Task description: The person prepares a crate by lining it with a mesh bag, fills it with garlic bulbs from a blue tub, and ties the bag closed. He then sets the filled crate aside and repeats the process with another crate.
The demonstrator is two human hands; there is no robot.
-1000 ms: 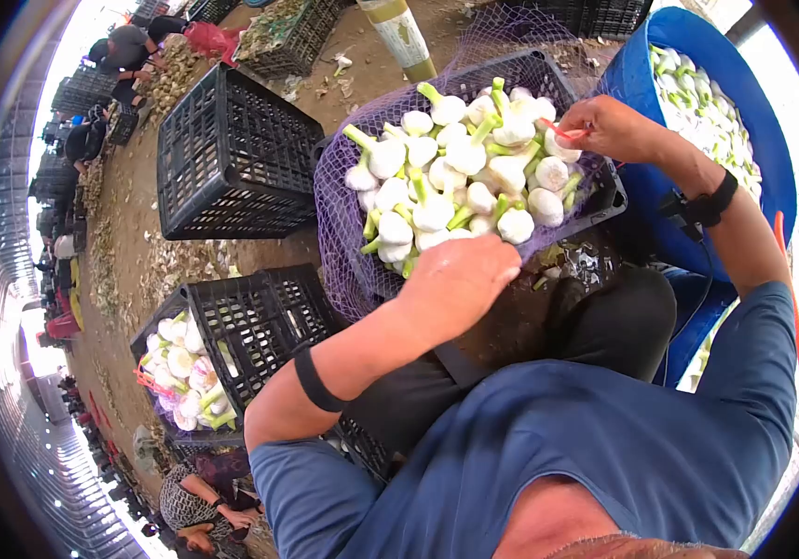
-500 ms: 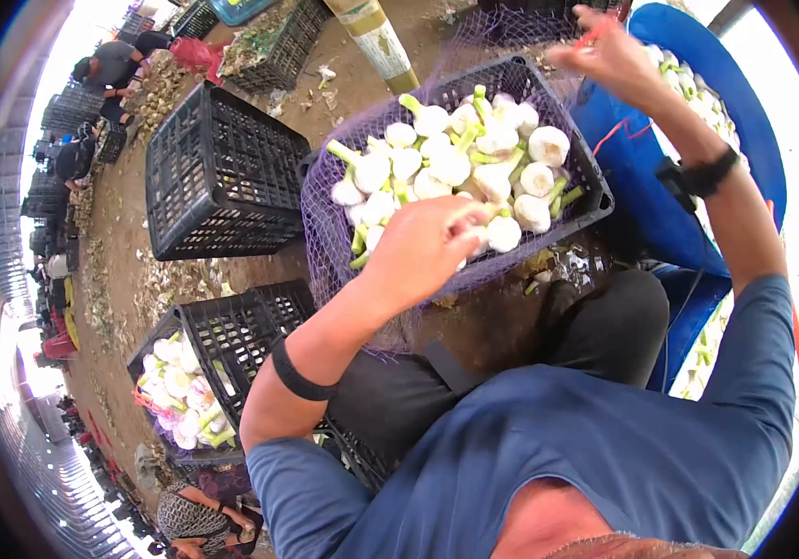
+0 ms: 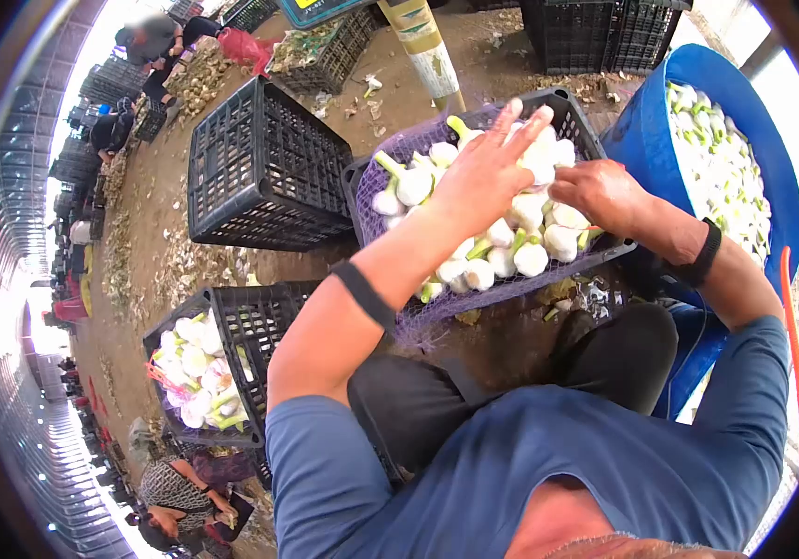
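White garlic bulbs (image 3: 478, 272) with green stems fill a black plastic crate (image 3: 615, 250) lined with a purple mesh bag (image 3: 474, 300). Over the far part of the pile reaches my left hand (image 3: 485, 177), its fingers stretched out and apart across the bulbs. Just to its right, my right hand (image 3: 601, 194) is closed at the crate's right side, fingers curled inward. Whatever its fingertips grip is hidden from view. A small reddish strand shows on the garlic below that hand.
A blue barrel (image 3: 641, 121) with more garlic stands at right. To the left are an upturned black crate (image 3: 259, 172) and a crate of bagged garlic (image 3: 255, 401). A taped post (image 3: 427, 56) rises behind. Other people (image 3: 176, 494) work along the left.
My right hand has come down from beside the barrel to the crate, and the red string it held no longer shows there. My left hand has moved farther over the garlic, fingers spreading.
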